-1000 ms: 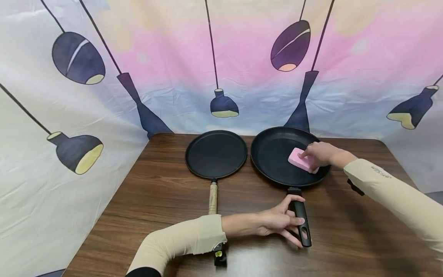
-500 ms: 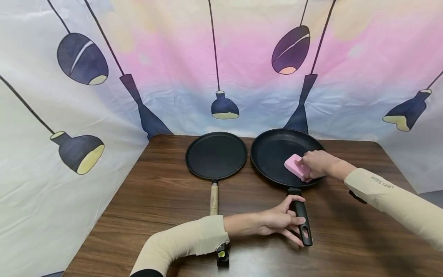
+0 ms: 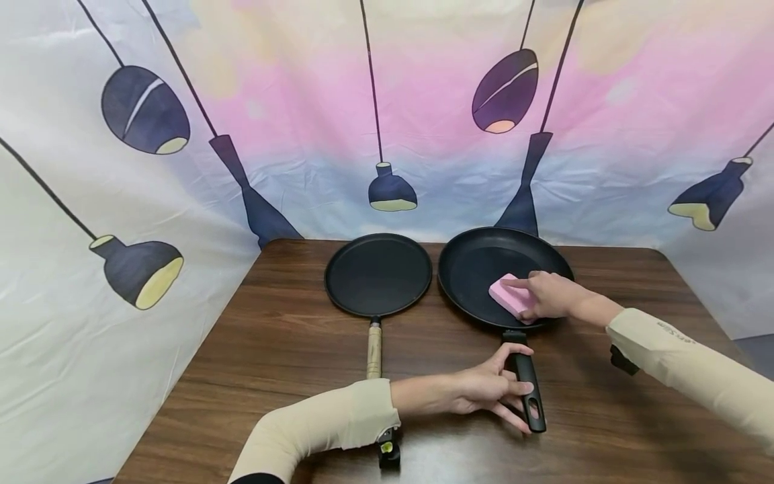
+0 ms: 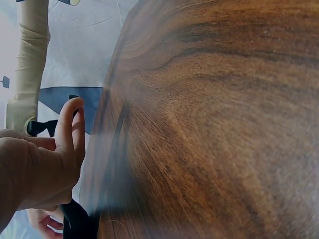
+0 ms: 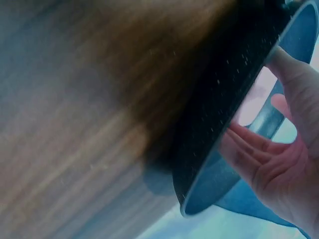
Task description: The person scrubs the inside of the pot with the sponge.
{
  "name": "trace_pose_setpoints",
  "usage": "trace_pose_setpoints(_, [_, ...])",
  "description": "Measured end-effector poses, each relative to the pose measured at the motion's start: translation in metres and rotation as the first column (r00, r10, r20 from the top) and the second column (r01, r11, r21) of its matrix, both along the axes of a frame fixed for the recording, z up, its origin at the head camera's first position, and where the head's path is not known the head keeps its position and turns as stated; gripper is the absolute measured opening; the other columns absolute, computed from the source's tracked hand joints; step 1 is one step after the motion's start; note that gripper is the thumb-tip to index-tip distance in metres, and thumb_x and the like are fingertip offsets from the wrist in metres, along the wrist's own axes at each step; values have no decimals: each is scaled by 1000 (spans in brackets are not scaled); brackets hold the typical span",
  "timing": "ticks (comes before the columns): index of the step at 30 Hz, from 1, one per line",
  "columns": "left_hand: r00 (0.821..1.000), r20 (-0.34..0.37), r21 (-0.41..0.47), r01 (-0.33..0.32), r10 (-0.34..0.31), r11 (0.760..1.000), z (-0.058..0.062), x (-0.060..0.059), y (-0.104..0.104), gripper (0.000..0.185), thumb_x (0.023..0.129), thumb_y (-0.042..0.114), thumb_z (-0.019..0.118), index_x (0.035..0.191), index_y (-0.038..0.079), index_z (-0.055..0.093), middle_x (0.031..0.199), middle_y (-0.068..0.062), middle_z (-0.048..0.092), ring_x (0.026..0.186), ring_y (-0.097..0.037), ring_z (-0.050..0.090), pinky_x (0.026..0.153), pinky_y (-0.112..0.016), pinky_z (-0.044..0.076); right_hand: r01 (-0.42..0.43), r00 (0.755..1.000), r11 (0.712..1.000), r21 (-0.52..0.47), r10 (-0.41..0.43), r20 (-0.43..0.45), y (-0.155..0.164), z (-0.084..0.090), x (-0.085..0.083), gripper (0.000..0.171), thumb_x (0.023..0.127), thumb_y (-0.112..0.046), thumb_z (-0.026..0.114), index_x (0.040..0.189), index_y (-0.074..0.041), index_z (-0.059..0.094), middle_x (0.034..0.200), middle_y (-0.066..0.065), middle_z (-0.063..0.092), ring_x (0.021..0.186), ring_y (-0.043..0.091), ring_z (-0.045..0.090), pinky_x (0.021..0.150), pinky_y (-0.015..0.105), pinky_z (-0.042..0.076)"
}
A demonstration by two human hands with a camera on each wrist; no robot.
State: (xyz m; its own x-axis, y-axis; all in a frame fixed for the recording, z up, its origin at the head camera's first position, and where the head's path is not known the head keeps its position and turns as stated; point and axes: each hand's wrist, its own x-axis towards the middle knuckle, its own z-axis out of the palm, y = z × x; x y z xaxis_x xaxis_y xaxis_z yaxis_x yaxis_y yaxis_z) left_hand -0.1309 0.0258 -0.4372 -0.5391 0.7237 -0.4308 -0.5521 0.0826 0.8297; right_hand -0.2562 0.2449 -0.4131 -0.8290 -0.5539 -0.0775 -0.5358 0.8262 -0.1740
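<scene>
A black frying pan (image 3: 471,269) lies on the right part of the table, its black handle (image 3: 527,376) pointing toward me. My left hand (image 3: 484,386) grips that handle, thumb and fingers around it. Inside the pan, my right hand (image 3: 550,294) holds a pink sponge (image 3: 506,296) against the surface near the front right. In the right wrist view the sponge (image 5: 256,97) shows between thumb and fingers, partly hidden by the pan's wall (image 5: 224,94). The left wrist view shows my left hand (image 4: 42,167) from behind, with most of the handle hidden.
Left of the frying pan lies a flat black crepe pan (image 3: 378,274); my left forearm covers the end of its wooden handle (image 3: 374,349). Both stand on a brown wooden table (image 3: 272,349). A cloth backdrop (image 3: 302,101) printed with lamps hangs behind the table.
My right hand has slid the sponge toward me and slightly left across the pan. The left hand keeps its grip on the handle. The head view has shifted a little.
</scene>
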Motion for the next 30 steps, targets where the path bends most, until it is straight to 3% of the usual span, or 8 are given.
trace_pose_setpoints(8, [1000, 3, 9, -3, 3, 1000, -2, 2, 1, 53, 106, -1, 49, 140, 38, 37, 104, -13, 59, 121, -58, 58, 97, -70, 51, 47, 996, 995, -83, -53, -70, 1, -11, 2, 63, 77, -29, 87, 133, -6, 67, 92, 17, 60, 63, 17, 51, 58, 28, 47])
trace_pose_setpoints(15, [1000, -2, 0, 6, -6, 1000, -1, -1, -2, 53, 106, 0, 50, 143, 36, 36, 104, -13, 61, 121, -59, 58, 96, -69, 52, 98, 988, 987, -129, -112, -107, 9, 3, -3, 62, 80, -29, 84, 135, -5, 66, 103, 25, 61, 72, 23, 57, 65, 38, 53])
trace_pose_setpoints(21, [1000, 3, 7, 10, -10, 1000, 2, 0, -8, 60, 103, -5, 53, 144, 36, 38, 106, -15, 62, 119, -58, 60, 96, -68, 54, 174, 970, 974, -148, -195, -146, 27, 11, -1, 68, 81, -34, 84, 137, -3, 62, 105, 30, 58, 70, 28, 57, 59, 41, 52])
trace_pose_setpoints(25, [999, -31, -4, 37, -37, 999, 3, 2, -12, 66, 102, -9, 52, 150, 33, 35, 103, -13, 62, 118, -56, 61, 95, -62, 57, 221, 961, 964, -148, -242, -137, 43, 14, 3, 71, 83, -36, 83, 141, -1, 58, 107, 32, 55, 72, 31, 57, 57, 40, 50])
trace_pose_setpoints(30, [997, -66, -11, 42, -42, 999, 5, 4, -14, 68, 100, -12, 53, 151, 30, 36, 100, -10, 61, 105, -45, 70, 93, -54, 61, 305, 938, 943, -136, -321, -126, 68, 22, 7, 74, 84, -33, 82, 143, 2, 53, 112, 36, 52, 80, 38, 57, 62, 50, 54])
